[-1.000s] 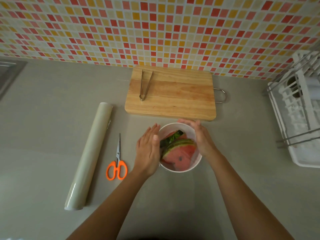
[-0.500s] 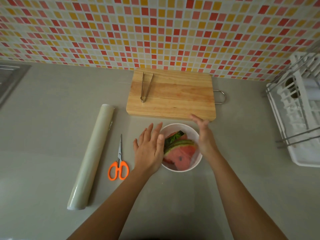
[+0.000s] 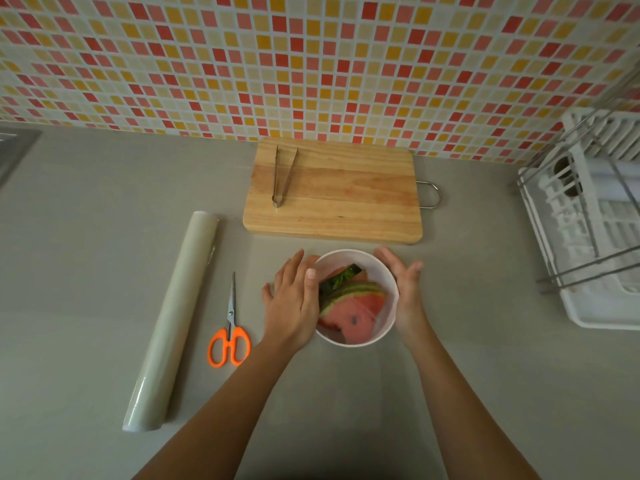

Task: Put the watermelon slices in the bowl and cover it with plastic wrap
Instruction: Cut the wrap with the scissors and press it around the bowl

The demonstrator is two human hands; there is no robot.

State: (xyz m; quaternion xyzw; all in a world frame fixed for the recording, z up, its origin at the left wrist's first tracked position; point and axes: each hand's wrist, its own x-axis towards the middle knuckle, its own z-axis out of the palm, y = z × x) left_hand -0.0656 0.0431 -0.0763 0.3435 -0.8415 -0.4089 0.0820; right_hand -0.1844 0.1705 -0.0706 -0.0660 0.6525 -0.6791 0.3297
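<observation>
- Both hands are spread flat: the left hand [image 3: 292, 299] and right hand [image 3: 403, 289] press opposite sides of the bowl [image 3: 348, 259] on the bench [image 3: 104, 237].
- The watermelon slices [image 3: 356, 304] lie inside, and a faint wrap sheet [image 3: 339, 375] seems draped over them.
- Uneven pressure could tip the bowl or leave the wrap loose.

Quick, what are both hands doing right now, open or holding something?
Left hand: open, fingers straight against the bowl.
Right hand: open, fingers straight against the bowl.
</observation>
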